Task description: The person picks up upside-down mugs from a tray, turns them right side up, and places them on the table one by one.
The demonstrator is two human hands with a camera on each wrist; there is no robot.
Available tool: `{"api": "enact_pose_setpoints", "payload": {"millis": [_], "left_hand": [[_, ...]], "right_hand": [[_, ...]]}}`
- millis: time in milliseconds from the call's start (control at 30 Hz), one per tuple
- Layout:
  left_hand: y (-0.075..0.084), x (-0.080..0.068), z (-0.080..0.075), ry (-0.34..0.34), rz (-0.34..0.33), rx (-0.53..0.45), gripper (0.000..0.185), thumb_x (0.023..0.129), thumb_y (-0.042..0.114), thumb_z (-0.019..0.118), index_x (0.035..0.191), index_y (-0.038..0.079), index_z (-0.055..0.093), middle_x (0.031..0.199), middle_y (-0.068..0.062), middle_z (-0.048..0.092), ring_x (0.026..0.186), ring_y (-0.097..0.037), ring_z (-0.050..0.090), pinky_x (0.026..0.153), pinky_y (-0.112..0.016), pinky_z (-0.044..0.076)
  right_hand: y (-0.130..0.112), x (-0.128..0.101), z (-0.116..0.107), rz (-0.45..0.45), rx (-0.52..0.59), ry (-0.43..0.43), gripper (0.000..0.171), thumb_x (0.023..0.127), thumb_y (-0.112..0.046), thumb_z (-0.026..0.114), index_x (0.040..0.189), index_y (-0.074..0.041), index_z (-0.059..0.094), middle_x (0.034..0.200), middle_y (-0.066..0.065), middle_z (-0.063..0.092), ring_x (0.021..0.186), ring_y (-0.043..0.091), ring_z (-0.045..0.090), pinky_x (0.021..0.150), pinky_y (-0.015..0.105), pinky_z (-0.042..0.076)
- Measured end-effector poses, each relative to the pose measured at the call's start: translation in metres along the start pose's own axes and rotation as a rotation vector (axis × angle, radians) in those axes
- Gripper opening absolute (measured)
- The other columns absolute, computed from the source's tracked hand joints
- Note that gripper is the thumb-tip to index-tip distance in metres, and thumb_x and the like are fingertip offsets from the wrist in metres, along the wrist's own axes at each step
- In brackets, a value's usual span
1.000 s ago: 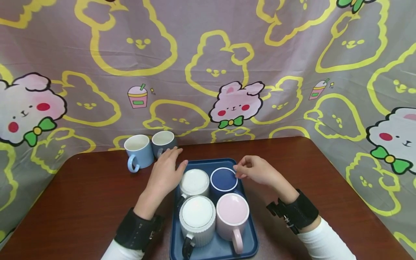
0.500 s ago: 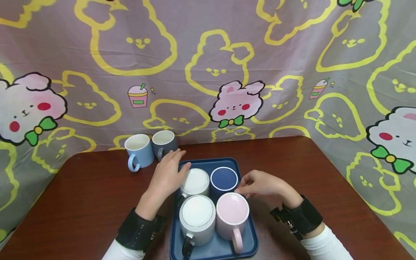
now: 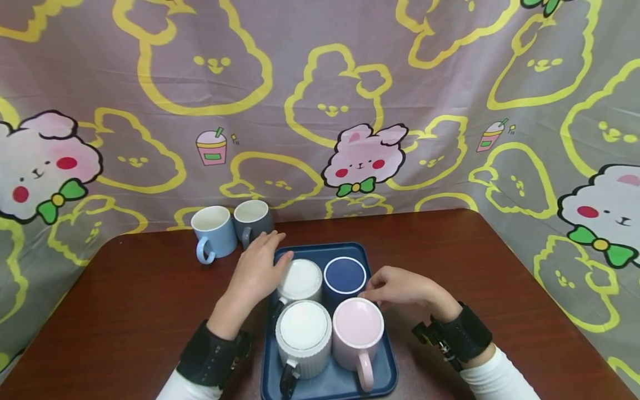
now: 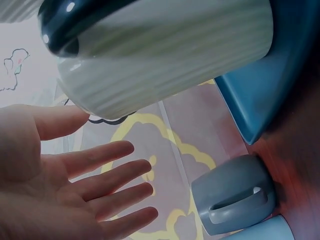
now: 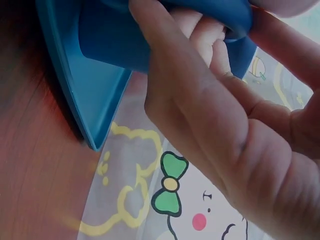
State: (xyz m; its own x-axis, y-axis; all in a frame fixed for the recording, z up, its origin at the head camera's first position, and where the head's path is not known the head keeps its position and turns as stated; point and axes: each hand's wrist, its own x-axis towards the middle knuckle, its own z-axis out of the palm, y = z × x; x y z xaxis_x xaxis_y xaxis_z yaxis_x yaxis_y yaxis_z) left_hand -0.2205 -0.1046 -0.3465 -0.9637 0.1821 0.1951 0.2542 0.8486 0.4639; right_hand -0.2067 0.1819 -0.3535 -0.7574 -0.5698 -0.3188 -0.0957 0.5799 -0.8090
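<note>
A blue tray (image 3: 386, 383) bears several mugs. At its back right a dark blue mug (image 3: 345, 275) stands bottom up. My right hand (image 3: 400, 286) grips this mug's handle, its fingers hooked through the loop in the right wrist view (image 5: 200, 37). At the back left is a white ribbed mug (image 3: 300, 279) with a dark handle. My left hand (image 3: 255, 272) is beside that white mug, fingers straight and spread; in the left wrist view the thumb tip overlaps the mug's edge. In front are another ribbed mug (image 3: 303, 328) with a black handle and a pink mug (image 3: 357, 322).
Behind my left hand, a light blue mug (image 3: 220, 236) and a grey mug (image 3: 255, 222) stand upright on the brown table (image 3: 150, 300). A patterned curtain (image 3: 300, 100) hangs at the table's back edge.
My right hand has come down and toward me, from the back of the dark blue mug to its handle. The left hand has shifted slightly right, and the mugs have stayed in place.
</note>
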Motion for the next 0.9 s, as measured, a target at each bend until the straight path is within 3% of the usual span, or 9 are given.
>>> {"api": "enact_pose_setpoints", "payload": {"millis": [267, 600, 800, 900], "left_hand": [[-0.0003, 0.0005, -0.0001, 0.0, -0.01, -0.005, 0.054, 0.093, 0.028, 0.059, 0.137, 0.0, 0.046, 0.143, -0.023, 0.044, 0.139, -0.04, 0.03, 0.107, -0.061, 0.029], [-0.0007, 0.0001, -0.0024, -0.014, -0.02, -0.007, 0.054, 0.093, 0.028, 0.058, 0.138, 0.0, 0.045, 0.143, -0.022, 0.043, 0.14, -0.04, 0.028, 0.107, -0.061, 0.028], [-0.0007, -0.0004, -0.0027, -0.015, -0.016, -0.015, 0.054, 0.093, 0.029, 0.058, 0.138, 0.0, 0.045, 0.143, -0.022, 0.043, 0.14, -0.039, 0.028, 0.107, -0.06, 0.029], [-0.0009, -0.0007, -0.0033, -0.013, -0.012, -0.015, 0.054, 0.093, 0.028, 0.058, 0.137, 0.0, 0.046, 0.143, -0.023, 0.044, 0.139, -0.04, 0.028, 0.107, -0.06, 0.029]], "right_hand": [[0.0023, 0.0029, -0.0002, -0.021, 0.019, 0.008, 0.024, 0.09, -0.021, 0.064, 0.085, 0.002, 0.072, 0.068, 0.002, 0.063, 0.068, 0.018, 0.058, 0.074, 0.043, 0.057], [-0.0004, 0.0024, 0.0007, -0.001, 0.021, 0.06, 0.024, 0.089, -0.019, 0.065, 0.084, 0.003, 0.072, 0.066, 0.003, 0.062, 0.066, 0.018, 0.056, 0.073, 0.042, 0.057], [0.0015, 0.0044, 0.0033, 0.011, -0.022, 0.114, 0.026, 0.085, -0.024, 0.07, 0.075, -0.001, 0.072, 0.058, 0.003, 0.057, 0.059, 0.018, 0.051, 0.053, 0.026, 0.043], [0.002, 0.005, 0.0038, 0.01, -0.053, 0.145, 0.025, 0.083, -0.026, 0.073, 0.074, -0.003, 0.073, 0.058, 0.003, 0.058, 0.061, 0.021, 0.053, 0.052, 0.027, 0.043]]}}
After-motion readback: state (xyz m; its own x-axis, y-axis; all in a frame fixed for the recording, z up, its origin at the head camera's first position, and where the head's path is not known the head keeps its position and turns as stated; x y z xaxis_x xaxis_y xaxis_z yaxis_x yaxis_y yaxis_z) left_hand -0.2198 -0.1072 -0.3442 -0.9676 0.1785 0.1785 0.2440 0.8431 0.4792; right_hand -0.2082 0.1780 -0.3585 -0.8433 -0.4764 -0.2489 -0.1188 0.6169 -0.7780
